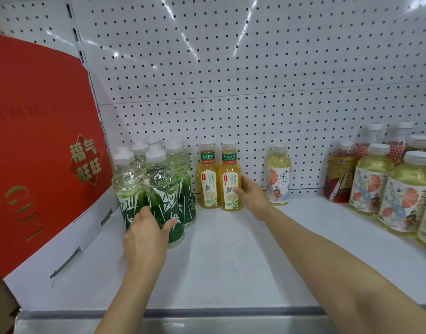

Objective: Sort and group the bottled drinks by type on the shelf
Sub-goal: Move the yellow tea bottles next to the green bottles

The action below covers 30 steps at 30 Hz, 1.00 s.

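Green-labelled clear plastic bottles [156, 189] clustered at nine o'clock on white shelf [231, 249], left hand [147, 227] clasping front one; right hand [249, 191] gripping yellow-orange tea bottle [230, 177] at twelve.

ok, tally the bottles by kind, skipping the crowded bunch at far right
Clear plastic bottles with green labels: 5 (by visible caps; more may hide behind)
Orange-yellow plastic bottles with white-and-green labels: 2
Pale yellow plastic bottle with a grapefruit-pattern label: 1
Total: 8
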Motion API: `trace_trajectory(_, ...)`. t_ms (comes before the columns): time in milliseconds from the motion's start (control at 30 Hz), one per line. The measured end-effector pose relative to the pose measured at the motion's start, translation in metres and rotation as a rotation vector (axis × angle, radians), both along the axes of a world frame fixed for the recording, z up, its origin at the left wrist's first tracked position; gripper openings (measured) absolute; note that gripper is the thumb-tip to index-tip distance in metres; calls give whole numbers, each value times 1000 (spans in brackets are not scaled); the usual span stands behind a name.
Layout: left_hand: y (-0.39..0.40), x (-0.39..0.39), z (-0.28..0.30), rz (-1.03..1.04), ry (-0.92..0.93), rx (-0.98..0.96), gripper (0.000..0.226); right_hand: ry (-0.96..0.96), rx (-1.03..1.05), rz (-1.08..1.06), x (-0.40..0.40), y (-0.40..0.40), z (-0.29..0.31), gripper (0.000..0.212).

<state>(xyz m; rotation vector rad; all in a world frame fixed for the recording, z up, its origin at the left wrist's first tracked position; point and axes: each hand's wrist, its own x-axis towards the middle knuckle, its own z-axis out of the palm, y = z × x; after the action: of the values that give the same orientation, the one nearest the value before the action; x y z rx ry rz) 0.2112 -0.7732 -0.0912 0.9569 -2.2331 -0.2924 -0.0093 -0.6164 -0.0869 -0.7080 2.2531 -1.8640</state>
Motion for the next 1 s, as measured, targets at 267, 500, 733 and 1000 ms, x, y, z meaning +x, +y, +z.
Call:
trace_trajectory(267,11,16,5,3,48,-164,84,281,287,-248,40,20,9,45)
trace_trajectory(500,59,5,18,-309,64,-421,72,615,469,-414,86,92,7,52)
trace_trajectory(733,149,-31,15,-571,-25,-442,57,762,544,-580,127,190,6,45)
trace_trajectory(1000,262,-57,11,-723,-32,-441,54,815,598,-680,150,294,-2,40)
